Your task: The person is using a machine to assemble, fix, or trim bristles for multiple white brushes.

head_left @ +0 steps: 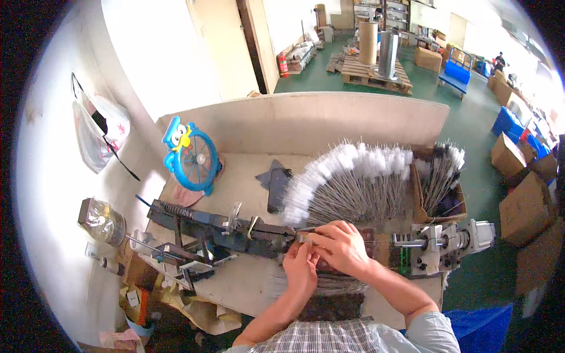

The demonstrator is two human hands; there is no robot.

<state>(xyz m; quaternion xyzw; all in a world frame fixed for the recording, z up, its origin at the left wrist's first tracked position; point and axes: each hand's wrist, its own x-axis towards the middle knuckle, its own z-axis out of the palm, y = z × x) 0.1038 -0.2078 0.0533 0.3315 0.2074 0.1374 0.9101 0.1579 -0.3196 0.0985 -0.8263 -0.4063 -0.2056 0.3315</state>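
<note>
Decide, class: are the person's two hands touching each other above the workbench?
Touching. The head view shows the left hand pressed against the right hand, with no gap between them.

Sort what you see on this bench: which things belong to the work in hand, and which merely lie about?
In use: left hand, right hand, dark metal jig, fanned wire brushes, motor unit.
Lying about: blue desk fan, hanging plastic bag, red fire extinguisher.

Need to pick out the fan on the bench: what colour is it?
Blue, with a yellow-and-white cartoon bird on top; the small fan shows best in the head view.
</note>
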